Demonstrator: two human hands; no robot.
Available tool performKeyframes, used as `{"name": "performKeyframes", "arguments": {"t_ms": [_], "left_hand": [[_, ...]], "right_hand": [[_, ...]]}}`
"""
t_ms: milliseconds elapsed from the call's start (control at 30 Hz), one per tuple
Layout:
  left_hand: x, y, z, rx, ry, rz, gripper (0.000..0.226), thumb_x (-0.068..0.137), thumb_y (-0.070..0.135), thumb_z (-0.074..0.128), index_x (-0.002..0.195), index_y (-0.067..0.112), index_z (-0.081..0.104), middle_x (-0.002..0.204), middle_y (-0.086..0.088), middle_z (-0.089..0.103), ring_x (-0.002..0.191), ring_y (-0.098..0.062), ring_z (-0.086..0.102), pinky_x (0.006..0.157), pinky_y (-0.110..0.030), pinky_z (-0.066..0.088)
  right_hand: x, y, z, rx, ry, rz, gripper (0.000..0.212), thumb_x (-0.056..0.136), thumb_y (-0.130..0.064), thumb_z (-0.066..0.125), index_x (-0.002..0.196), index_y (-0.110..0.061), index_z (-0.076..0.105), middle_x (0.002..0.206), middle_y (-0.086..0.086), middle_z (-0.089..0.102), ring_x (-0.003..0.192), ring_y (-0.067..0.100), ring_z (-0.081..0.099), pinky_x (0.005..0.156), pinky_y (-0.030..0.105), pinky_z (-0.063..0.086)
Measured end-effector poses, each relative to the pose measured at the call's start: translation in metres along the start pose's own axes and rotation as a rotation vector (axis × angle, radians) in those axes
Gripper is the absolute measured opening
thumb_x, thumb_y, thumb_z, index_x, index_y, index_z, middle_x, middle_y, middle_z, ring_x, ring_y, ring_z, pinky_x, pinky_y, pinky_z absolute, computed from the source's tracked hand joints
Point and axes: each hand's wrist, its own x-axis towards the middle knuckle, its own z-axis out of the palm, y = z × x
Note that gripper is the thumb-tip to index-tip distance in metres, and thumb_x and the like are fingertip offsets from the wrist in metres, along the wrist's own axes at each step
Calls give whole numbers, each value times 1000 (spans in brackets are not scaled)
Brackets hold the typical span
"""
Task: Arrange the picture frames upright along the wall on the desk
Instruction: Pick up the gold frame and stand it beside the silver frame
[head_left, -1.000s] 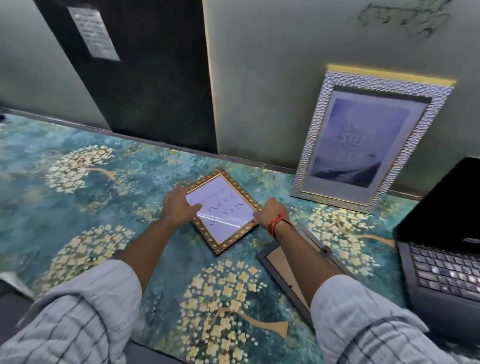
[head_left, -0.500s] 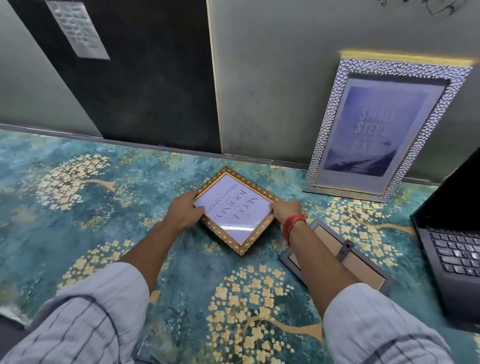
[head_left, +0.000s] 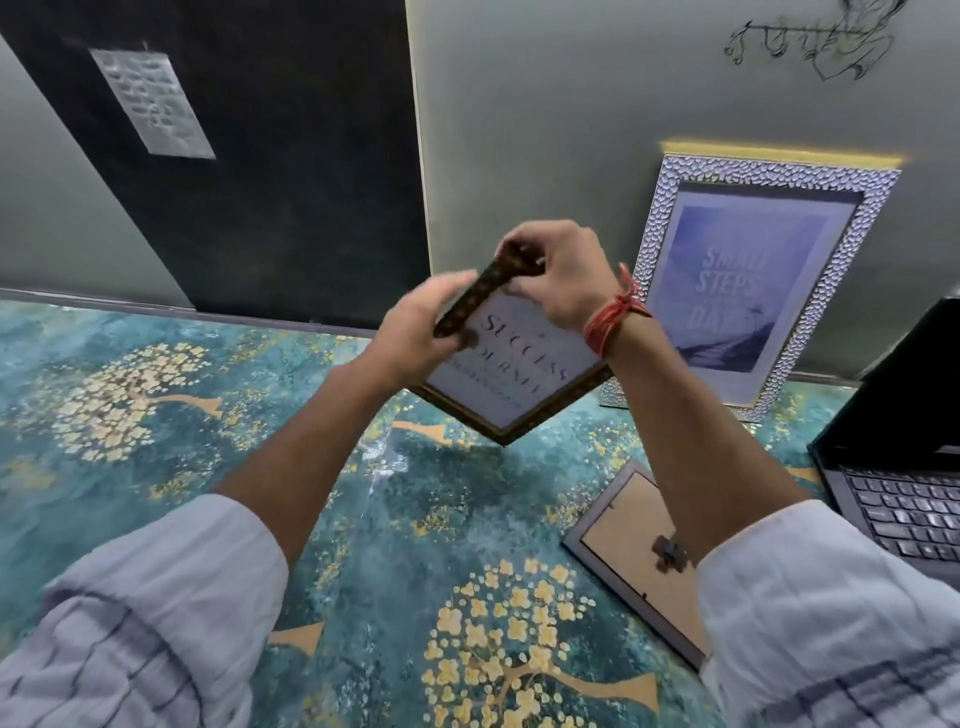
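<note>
The fingers of the left hand (head_left: 415, 332) curl around the upper left edge of a small gold-edged picture frame (head_left: 511, 382), thumb on the printed face. The right hand (head_left: 558, 283) closes on the top corner of the same frame, fingertips pinched over its dark patterned rim; motion blur makes the exact finger placement hard to read. The frame hangs in the air above the desk, tilted so one corner points down, its print reading "SUCCESS" toward the camera. A red thread bracelet (head_left: 615, 317) circles the right wrist, and both forearms emerge from pale striped sleeves (head_left: 171, 597). Just behind the right hand, a larger silver-textured frame (head_left: 758, 280) stands upright, leaning against the grey wall (head_left: 571, 130). A third frame (head_left: 626, 551) lies face down on the teal floral desk cover (head_left: 363, 545), under the right forearm. An open laptop (head_left: 904, 467) sits at the right edge.
</note>
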Motion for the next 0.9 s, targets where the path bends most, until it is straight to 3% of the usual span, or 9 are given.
{"name": "performKeyframes", "arguments": {"t_ms": [100, 233, 300, 433, 500, 567, 733, 833, 900], "left_hand": [[-4, -2, 13, -284, -27, -128, 35, 75, 13, 73, 108, 6, 66, 95, -6, 70, 88, -18, 64, 88, -52, 55], [-13, -14, 33, -577, 57, -252, 22, 87, 0, 67, 105, 12, 64, 98, 0, 70, 90, -4, 68, 86, -36, 59], [-10, -19, 38, -681, 91, -318, 24, 90, -5, 61, 105, 13, 61, 100, 4, 69, 85, 4, 69, 79, -25, 59], [5, -31, 49, -742, 83, -372, 30, 90, -9, 59, 116, 4, 58, 105, -4, 68, 85, 1, 70, 82, -26, 60], [13, -34, 54, -736, 57, -390, 30, 89, -7, 61, 115, 7, 59, 103, -4, 70, 90, -10, 70, 89, -38, 59], [21, -34, 57, -700, 58, -386, 28, 88, -5, 64, 112, 10, 61, 103, -7, 71, 97, -22, 68, 91, -46, 57], [42, -32, 70, -433, 120, -395, 32, 92, 5, 61, 123, 11, 54, 116, -10, 67, 110, -27, 64, 94, -39, 54], [43, -28, 81, -200, 60, -466, 55, 97, 9, 46, 148, 13, 25, 127, -21, 59, 115, -38, 58, 90, -37, 45], [39, -26, 88, -132, 31, -475, 67, 100, 11, 43, 155, 12, 5, 132, -24, 55, 117, -40, 56, 94, -42, 45]], "right_hand": [[-4, -12, 5, -94, -6, -111, 31, 70, -10, 68, 100, -21, 71, 93, 3, 74, 92, 24, 68, 84, 38, 54], [-23, 18, 17, -422, 298, -30, 62, 77, -20, 70, 135, -19, 48, 133, 8, 53, 128, 29, 45, 107, 50, 36], [-36, 38, 24, -354, 455, 130, 69, 79, -16, 69, 141, -13, 39, 142, 14, 43, 134, 31, 38, 115, 41, 26], [-51, 82, 54, 70, 109, 506, 74, 88, -8, 59, 149, -5, 19, 148, 20, 36, 138, 34, 36, 117, 40, 28], [-55, 96, 65, 211, 0, 576, 71, 90, -4, 54, 150, -8, 14, 147, 16, 42, 135, 32, 42, 114, 43, 34], [-51, 105, 70, 218, 54, 607, 57, 90, 0, 50, 142, -6, 26, 138, 15, 51, 128, 32, 49, 108, 40, 40], [-36, 113, 75, 78, 182, 671, 24, 91, 2, 43, 114, -4, 43, 107, 16, 61, 98, 32, 59, 81, 36, 47], [-27, 117, 77, 31, 251, 681, 15, 87, 4, 43, 100, -4, 42, 92, 14, 55, 89, 32, 57, 73, 35, 41], [-23, 117, 75, 38, 263, 699, 20, 87, 3, 45, 107, 0, 44, 97, 18, 58, 94, 36, 59, 74, 36, 43]]}}
